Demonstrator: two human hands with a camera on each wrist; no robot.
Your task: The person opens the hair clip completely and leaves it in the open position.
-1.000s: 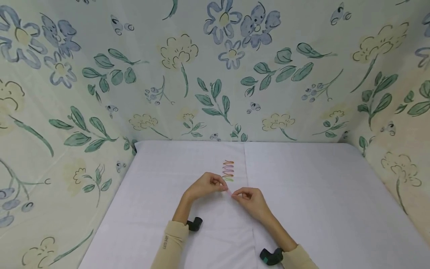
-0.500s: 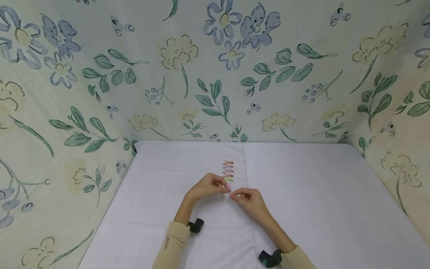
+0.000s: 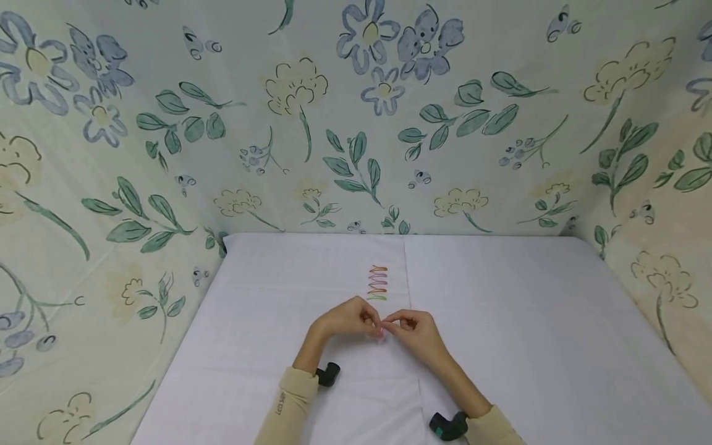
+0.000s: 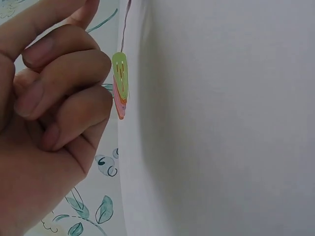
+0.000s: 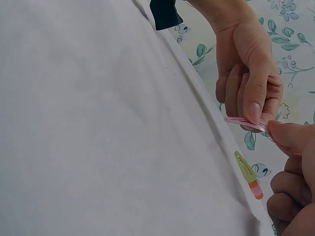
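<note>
My left hand (image 3: 350,316) pinches a pink snap hair clip (image 5: 241,122) between thumb and fingers, above the white cloth. From the other side, my right hand (image 3: 417,334) pinches the clip's end with thumb and forefinger, as the right wrist view shows. Most of the clip is covered by fingers in the head view. Just beyond the hands, several snap hair clips lie in a column, the nearest a green clip (image 3: 377,298), with orange clips (image 3: 378,290) and purple clips (image 3: 377,276) farther back. The left wrist view catches the green clip (image 4: 120,73) beside my curled fingers.
A white cloth (image 3: 500,321) with fold lines covers the table. Floral fabric (image 3: 356,123) hangs behind it and at both sides. A black device (image 3: 328,374) is worn at the left wrist, another black device (image 3: 448,426) at the right.
My left hand has come nearer the body and slightly right, turning the pink clip downward. My right fingertips, apart from the clip half a second ago, are on it again. The column of clips stayed put.
</note>
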